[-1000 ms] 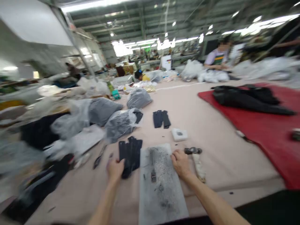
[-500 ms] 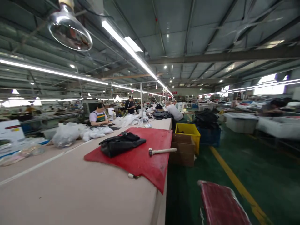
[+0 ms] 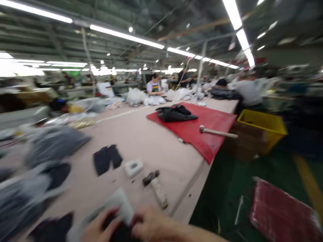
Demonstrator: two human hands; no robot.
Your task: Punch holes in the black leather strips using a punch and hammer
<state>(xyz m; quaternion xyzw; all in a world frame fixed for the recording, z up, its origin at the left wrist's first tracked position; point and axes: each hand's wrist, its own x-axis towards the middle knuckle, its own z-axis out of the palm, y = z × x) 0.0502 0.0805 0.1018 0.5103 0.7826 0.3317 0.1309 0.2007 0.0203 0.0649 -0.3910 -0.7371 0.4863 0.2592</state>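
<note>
My left hand (image 3: 102, 226) is at the bottom edge of the view, its fingers curled over a black piece of material (image 3: 122, 233). Close by on the right, my right hand (image 3: 148, 222) pinches the other side of that piece. Both hands are somewhat blurred, and the frame cuts off the lower part of the piece. Beneath them lies a pale grey slab (image 3: 121, 200). Just beyond my right hand, a hammer (image 3: 157, 190) with a dark head and wrapped handle rests on the table (image 3: 136, 139). A small white block (image 3: 133, 168) with a hollow sits past it.
Dark cut pieces (image 3: 107, 158) and plastic-wrapped bundles (image 3: 55, 144) lie leftward. Farther off, a red sheet (image 3: 209, 144) carries a black bag (image 3: 175, 113) and a mallet (image 3: 218, 132). A yellow crate (image 3: 264, 121) and a red-covered seat (image 3: 282, 211) stand right. People sit farther back.
The view has swung left and down, so the red sheet shifts right and up. Both my hands, the black piece, the slab and the near hammer have come into view.
</note>
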